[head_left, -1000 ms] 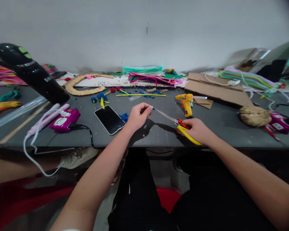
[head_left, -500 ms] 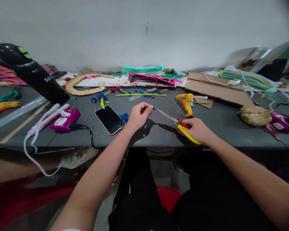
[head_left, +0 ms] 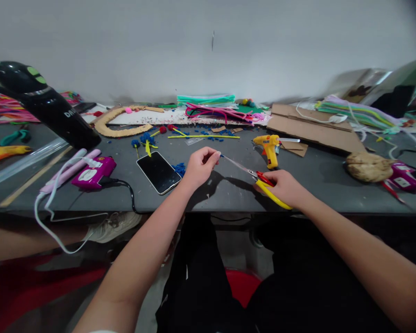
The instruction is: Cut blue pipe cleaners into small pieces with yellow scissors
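My right hand [head_left: 280,186] is wrapped round the red and yellow handles of a pair of scissors [head_left: 238,165]. Its blades point left and away, with their tips close to my left fingertips. My left hand [head_left: 201,165] pinches a small blue piece, seemingly pipe cleaner [head_left: 222,156], whose end shows at the blade tips. Most of that piece is hidden by my fingers. Just left of this hand lie a pile of blue cut bits [head_left: 179,169] and a dark-screened phone [head_left: 158,172]. A yellow glue gun [head_left: 271,149] stands beyond the scissors.
Blue and red fluffy flowers [head_left: 146,139] and a yellow pipe cleaner [head_left: 204,137] lie farther back. At left are a black bottle-shaped thing [head_left: 60,111] and a purple power block [head_left: 94,174] with cords. Cardboard [head_left: 308,127] lies at right. Another person's shoe [head_left: 114,226] shows below.
Almost nothing differs. Both hands keep their grips, and the scissors stay at the blue piece; the whole view has shifted very slightly.
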Demonstrator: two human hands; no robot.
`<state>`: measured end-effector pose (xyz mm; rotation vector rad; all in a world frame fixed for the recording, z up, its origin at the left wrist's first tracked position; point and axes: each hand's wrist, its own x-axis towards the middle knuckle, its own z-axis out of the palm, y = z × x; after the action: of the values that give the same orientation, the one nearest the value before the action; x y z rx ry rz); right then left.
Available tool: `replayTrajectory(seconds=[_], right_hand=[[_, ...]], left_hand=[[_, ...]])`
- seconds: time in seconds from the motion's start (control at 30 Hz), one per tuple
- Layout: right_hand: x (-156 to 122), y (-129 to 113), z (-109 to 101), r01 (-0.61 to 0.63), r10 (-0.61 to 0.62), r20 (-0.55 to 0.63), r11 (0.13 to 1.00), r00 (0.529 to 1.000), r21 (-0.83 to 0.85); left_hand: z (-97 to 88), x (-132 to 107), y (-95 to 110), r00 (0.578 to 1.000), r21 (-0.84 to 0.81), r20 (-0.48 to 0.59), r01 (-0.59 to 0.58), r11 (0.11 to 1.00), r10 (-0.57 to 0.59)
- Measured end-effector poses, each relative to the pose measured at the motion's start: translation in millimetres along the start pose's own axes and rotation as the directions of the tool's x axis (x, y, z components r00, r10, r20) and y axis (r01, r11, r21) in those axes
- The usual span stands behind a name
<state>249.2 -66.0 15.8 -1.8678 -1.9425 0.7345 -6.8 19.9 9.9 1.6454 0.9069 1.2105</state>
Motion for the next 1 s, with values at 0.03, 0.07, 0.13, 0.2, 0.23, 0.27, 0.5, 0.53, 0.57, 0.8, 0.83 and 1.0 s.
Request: replayTrajectory(seconds=[0.03, 0.07, 0.13, 0.2, 0.23, 0.27, 0.5, 0.53, 0.57, 0.8, 0.83, 1.0], right_hand=[[0.2, 0.7, 0.3, 0.001, -0.001, -0.002, 1.000, 1.000, 0.000], [0.4, 1.2, 0.7, 0.002, -0.002, -0.004, 1.000, 1.000, 0.000], [0.8, 2.1, 1.5, 0.004, -0.004, -0.008, 1.000, 1.000, -0.002], [1.1, 2.3, 2.2, 0.006, -0.007, -0.010, 1.000, 1.000, -0.007], [1.2, 2.1, 2.4, 0.008, -0.008, -0.012, 1.000, 1.000, -0.009], [1.2, 1.8, 2.5, 0.009, -0.009, -0.013, 1.000, 1.000, -0.011], [2.4, 0.8, 4.8, 0.014, -0.015, -0.054, 1.000, 0.998, -0.022], [2.7, 0.9, 5.1, 0.011, -0.011, -0.051, 1.000, 0.999, -0.003], [2.8, 0.8, 5.2, 0.008, -0.007, -0.045, 1.000, 0.999, 0.021], [-2.5, -10.6, 2.8, -0.029, 0.026, 0.016, 0.982, 1.000, 0.186], [-3.5, -13.0, 3.3, -0.034, 0.031, 0.018, 0.980, 0.999, 0.194], [-4.1, -20.0, 9.8, -0.012, 0.009, 0.017, 0.982, 1.000, 0.191]], left_hand=[[0.2, 0.1, 0.5, 1.000, -0.002, -0.001, 0.001, 1.000, -0.001], [0.5, 0.3, 1.0, 1.000, -0.004, -0.001, 0.002, 1.000, -0.002], [1.2, 0.5, 1.5, 1.000, -0.008, -0.006, 0.004, 1.000, -0.004], [1.8, 0.9, 1.1, 1.000, -0.009, -0.008, 0.004, 1.000, -0.004], [2.0, 1.1, 0.5, 1.000, -0.009, -0.009, 0.003, 1.000, -0.003], [2.1, 1.2, -0.2, 1.000, -0.010, -0.009, 0.001, 1.000, -0.001], [2.7, 1.5, -3.2, 1.000, -0.036, -0.020, 0.002, 0.999, -0.003], [2.8, 1.5, -3.3, 1.000, -0.038, -0.023, 0.005, 0.999, -0.006], [2.8, 1.5, -3.3, 1.000, -0.039, -0.026, 0.007, 0.999, -0.008], [3.1, -2.3, -0.5, 0.995, 0.068, -0.079, -0.062, 0.996, 0.067], [3.3, -3.2, 0.6, 0.992, 0.094, -0.093, -0.080, 0.992, 0.089], [5.1, -5.2, 2.8, 0.978, 0.161, -0.130, -0.142, 0.977, 0.163]])
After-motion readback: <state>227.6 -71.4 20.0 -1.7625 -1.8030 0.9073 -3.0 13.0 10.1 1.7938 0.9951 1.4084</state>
